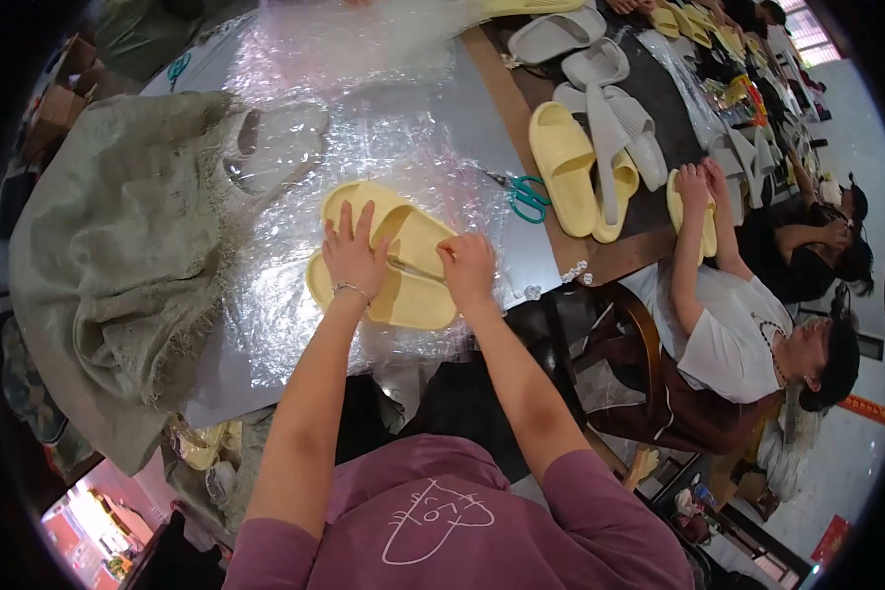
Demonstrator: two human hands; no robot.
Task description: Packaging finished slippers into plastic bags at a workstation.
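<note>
Pale grey tabletop (506,113) spreads out before me, much of it covered by shiny clear plastic (383,133), with people at work on the right side of the room. On that plastic, just in front of me, lie two yellow slippers side by side, the farther slipper (425,246) and the nearer slipper (413,303). My left hand (352,261) rests on the farther one, fingers spread and gripping nothing. My right hand (469,267) is at the right end of the pair with its fingers curled in; I cannot tell whether they pinch the slipper's edge or some plastic. Near my right hand lie teal-handled scissors (529,200), and to my left a big green cloth (118,246) is heaped up. Past the scissors, more yellow slippers (560,162) and grey slippers (559,35) lie on a darker surface. Farther right, a person in a white shirt (728,339) has both hands at another yellow slipper (709,236).
</note>
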